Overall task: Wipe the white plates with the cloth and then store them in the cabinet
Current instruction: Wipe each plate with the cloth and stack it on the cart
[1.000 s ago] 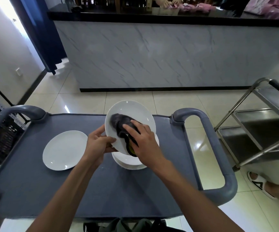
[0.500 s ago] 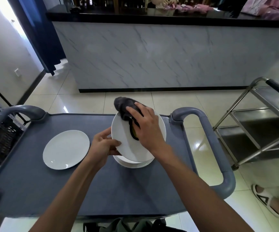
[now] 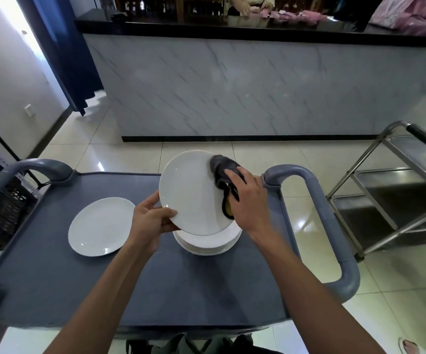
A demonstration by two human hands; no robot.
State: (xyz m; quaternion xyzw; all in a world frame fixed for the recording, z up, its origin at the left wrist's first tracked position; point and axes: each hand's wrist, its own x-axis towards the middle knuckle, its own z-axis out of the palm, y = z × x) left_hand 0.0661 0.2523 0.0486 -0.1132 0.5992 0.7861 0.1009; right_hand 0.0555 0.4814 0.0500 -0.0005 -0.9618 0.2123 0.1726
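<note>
Grey cart [image 3: 53,272], steel trolley [image 3: 396,198]

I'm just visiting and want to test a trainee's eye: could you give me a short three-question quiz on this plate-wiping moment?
1. True or false: the left hand grips the tilted round white plate by its lower rim.
2. Where on that plate does the right hand press the dark grey cloth? A) left side B) right side C) underside
3. How many single white plates lie alone on the grey cart top, apart from the white plate stack?

Key: 1 true; 2 B; 3 one.
</note>
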